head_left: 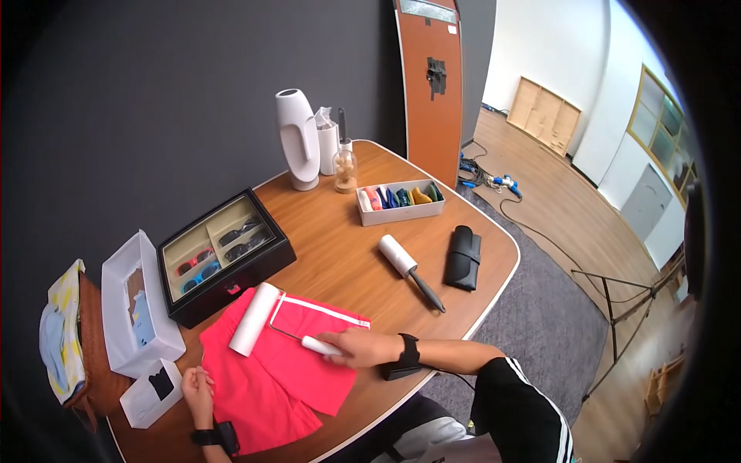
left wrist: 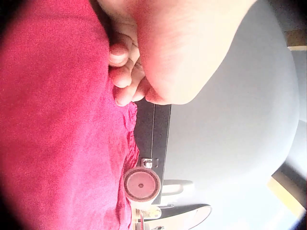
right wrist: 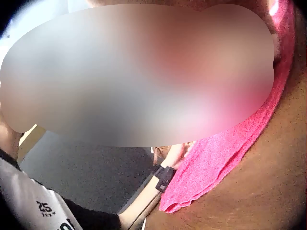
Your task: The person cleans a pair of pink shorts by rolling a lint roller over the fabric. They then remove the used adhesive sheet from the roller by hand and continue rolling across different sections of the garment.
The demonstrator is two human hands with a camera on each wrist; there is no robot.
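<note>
Pink shorts [head_left: 255, 397] with a white side stripe lie spread on the wooden table. My right hand [head_left: 361, 347] grips the white handle of a lint roller [head_left: 255, 318], whose wide white roll lies across the upper part of the shorts. From the left wrist view, the round end of the lint roller [left wrist: 142, 185] faces the camera beside the fabric. My left hand [head_left: 198, 393] rests at the left edge of the shorts, its fingers loosely curled with nothing visible between them. Much of the right wrist view is blurred; the shorts [right wrist: 206, 158] show there.
Left of the shorts stand a small white box [head_left: 143, 403], a larger white bin [head_left: 116, 312] and a brown basket [head_left: 96, 339] with cloths. Behind are a glasses case [head_left: 272, 243] and a sock box [head_left: 401, 214]. A second lint roller [head_left: 398, 257] and black pouch [head_left: 463, 262] lie right.
</note>
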